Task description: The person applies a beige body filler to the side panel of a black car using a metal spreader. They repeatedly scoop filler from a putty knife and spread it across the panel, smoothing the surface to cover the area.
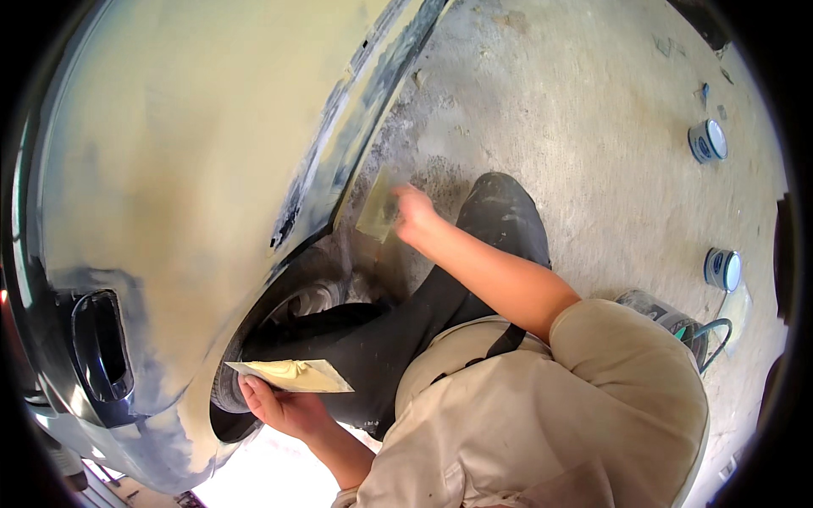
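while right hand [413, 212] presses spreader [378, 210], wheel arch edge [339, 182] adjoins.

Blurred: right hand [413, 212] and spreader [378, 207] at centre, we cannot tell their grip | Hidden: wheel [288, 309] mostly behind leg and car panel [169, 169] | Cut off: panel at upper left rim | Too small: tin [707, 140] labels at upper right

Rough concrete floor [593, 127] — sunlit, dusty, two tins [707, 140]
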A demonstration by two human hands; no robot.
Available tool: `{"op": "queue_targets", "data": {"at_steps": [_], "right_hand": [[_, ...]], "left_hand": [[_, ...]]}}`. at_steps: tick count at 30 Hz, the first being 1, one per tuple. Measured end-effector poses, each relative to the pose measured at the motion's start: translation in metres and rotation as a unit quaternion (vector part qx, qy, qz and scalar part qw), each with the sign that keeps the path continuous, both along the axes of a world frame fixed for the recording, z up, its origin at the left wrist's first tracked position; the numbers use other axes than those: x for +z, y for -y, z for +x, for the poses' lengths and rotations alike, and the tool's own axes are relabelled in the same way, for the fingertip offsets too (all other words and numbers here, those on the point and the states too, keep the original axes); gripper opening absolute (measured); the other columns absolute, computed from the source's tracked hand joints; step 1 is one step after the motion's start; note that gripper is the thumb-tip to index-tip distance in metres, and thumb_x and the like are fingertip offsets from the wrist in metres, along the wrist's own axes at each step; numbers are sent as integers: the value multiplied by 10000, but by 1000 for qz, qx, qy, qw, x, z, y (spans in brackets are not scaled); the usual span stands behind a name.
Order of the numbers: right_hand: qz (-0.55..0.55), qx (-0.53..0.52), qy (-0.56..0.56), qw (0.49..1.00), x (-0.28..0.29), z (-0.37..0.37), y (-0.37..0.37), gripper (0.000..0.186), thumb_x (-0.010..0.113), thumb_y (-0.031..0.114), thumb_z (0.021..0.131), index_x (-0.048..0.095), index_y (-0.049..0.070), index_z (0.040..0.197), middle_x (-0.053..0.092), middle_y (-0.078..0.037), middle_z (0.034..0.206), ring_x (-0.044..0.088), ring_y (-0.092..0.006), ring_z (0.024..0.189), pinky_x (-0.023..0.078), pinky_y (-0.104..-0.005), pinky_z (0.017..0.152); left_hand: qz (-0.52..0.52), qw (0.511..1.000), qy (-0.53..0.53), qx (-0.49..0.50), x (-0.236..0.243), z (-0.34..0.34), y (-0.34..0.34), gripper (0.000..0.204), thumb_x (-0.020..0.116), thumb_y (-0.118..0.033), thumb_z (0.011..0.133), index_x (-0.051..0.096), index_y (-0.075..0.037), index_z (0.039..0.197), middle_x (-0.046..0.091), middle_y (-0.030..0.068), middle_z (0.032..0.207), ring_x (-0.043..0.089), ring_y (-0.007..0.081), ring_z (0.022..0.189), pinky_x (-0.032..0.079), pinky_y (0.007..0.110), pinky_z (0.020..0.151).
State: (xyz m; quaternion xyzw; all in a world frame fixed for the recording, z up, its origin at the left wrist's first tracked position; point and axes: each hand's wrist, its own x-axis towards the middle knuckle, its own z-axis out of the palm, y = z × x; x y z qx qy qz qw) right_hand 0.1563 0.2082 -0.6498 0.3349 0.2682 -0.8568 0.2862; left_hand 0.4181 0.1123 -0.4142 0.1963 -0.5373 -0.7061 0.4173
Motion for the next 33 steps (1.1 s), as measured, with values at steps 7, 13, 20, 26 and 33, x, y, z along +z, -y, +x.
{"op": "queue_targets", "data": {"at_steps": [7,13,20,26,33], "right_hand": [[-29,-3,35,999,25,11,50,144,500,108,856,564,30,959,579,-114,939,566,-266,859,502,-465,724],[-63,-40,83,994,13,2,83,201,467,85,849,562,-7,1001,581,-135,930,570,-289,842,515,-474,690],[-94,-18,39,995,59,10,79,241,447,96,910,566,22,1105,585,-99,1011,547,-238,894,477,-407,760],[-31,-6,23,999,89,11,72,155,452,88,899,564,47,998,573,-94,930,546,-245,828,483,-415,706],[-57,14,5,998,148,19,48,205,470,98,905,566,71,1084,567,-74,957,546,-216,839,468,-380,706]], "left_hand": [[-12,1000,6,26,2,8,2,239,535,-117,951,530,30,1139,628,114,1058,613,176,940,501,302,840],[-23,999,21,33,0,13,7,226,496,-136,974,547,3,1144,628,75,1053,612,155,930,506,291,815],[-10,999,25,42,0,10,4,205,497,-125,972,549,9,1117,629,81,1048,608,146,934,497,284,826],[-3,998,15,53,1,6,3,173,502,-115,967,549,4,1085,633,76,1029,609,135,917,494,273,830],[-11,998,18,53,1,6,1,155,496,-117,971,533,1,1064,630,67,991,609,122,878,499,261,788]]}}
